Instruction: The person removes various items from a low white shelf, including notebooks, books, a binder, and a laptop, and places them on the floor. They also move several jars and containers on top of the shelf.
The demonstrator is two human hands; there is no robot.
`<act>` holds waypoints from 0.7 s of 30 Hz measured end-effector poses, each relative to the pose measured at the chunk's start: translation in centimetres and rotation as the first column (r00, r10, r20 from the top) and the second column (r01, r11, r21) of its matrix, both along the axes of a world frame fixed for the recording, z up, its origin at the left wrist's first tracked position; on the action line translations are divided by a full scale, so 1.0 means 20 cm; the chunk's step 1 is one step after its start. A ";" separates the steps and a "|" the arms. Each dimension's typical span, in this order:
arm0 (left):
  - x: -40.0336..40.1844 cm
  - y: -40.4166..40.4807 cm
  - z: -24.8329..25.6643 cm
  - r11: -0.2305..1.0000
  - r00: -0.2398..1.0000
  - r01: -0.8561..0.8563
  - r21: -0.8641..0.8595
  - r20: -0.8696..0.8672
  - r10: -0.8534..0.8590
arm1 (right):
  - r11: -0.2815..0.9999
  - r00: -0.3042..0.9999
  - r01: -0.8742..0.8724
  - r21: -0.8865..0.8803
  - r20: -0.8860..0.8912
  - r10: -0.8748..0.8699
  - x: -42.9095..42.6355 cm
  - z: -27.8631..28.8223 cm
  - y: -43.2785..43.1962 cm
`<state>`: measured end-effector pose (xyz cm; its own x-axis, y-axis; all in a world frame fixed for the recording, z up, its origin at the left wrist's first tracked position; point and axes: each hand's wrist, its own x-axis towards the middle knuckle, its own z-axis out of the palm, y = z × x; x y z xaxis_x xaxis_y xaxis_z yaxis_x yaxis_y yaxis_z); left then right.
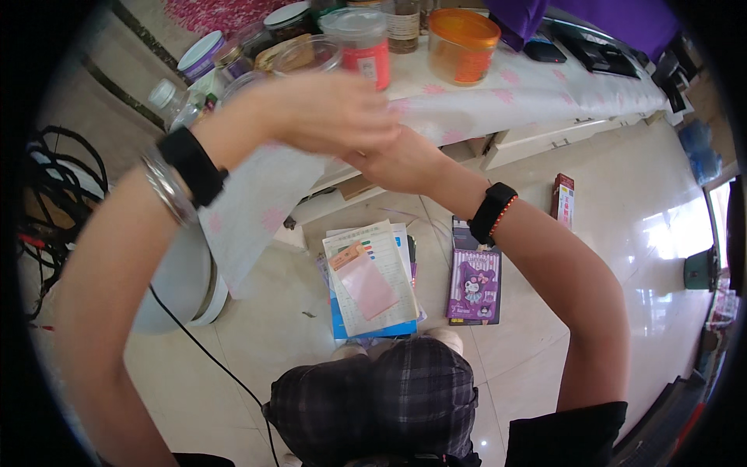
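My left hand (332, 111), slightly blurred, lies over the fingers of my right hand (394, 163) in front of the cabinet. The two hands overlap, so whether anything is between them is hidden. Black bands circle both wrists, with a silver bangle on the left. Behind the hands stands a clear jar with a red label (373, 58). Below, on the tiled floor, a pink sheet in a packet (367, 286) rests on a stack of papers (402, 298). To the right of the stack is a purple cartoon-printed notebook (474, 286) on a darker item.
A plastic tub with an orange lid (464, 49) and several jars crowd the cabinet's covered top (513, 93). A white bucket (181, 280) and black cables (52, 192) are at the left. A narrow red-and-white box (563, 201) lies on the floor to the right.
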<state>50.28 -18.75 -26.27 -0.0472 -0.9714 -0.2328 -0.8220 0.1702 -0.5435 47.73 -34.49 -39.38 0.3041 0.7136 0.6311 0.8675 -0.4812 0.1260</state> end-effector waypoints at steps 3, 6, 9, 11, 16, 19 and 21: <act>-0.08 0.07 -0.09 0.987 0.989 -0.112 -0.115 -0.108 0.099 | 0.971 0.995 0.095 -0.221 0.049 -0.087 -0.06 0.00 0.03; -0.03 0.11 -0.14 0.994 0.994 -0.092 -0.060 0.048 0.095 | 0.976 0.972 -0.009 -0.219 0.226 0.060 -0.11 -0.07 -0.05; 0.00 0.05 -0.19 0.986 0.980 -0.148 -0.072 0.126 0.157 | 0.962 0.998 0.058 -0.267 -0.022 -0.066 -0.12 -0.34 -0.30; -0.02 0.06 -0.19 0.975 0.961 -0.211 -0.071 0.167 0.220 | 0.944 0.868 0.311 -0.113 -0.371 -0.331 -0.11 -0.41 -0.34; -0.04 0.04 -0.21 0.965 0.943 -0.252 -0.078 0.204 0.263 | 0.303 0.244 0.919 0.250 -0.968 0.061 0.14 -0.51 -0.46; -0.05 0.04 -0.20 0.950 0.940 -0.311 -0.033 0.137 0.312 | 0.040 0.184 0.972 0.233 -0.850 0.493 0.25 -0.47 -0.45; -0.05 0.01 -0.22 0.948 0.940 -0.313 -0.060 0.125 0.318 | -0.060 0.160 0.986 0.153 -0.807 0.569 0.35 -0.52 -0.49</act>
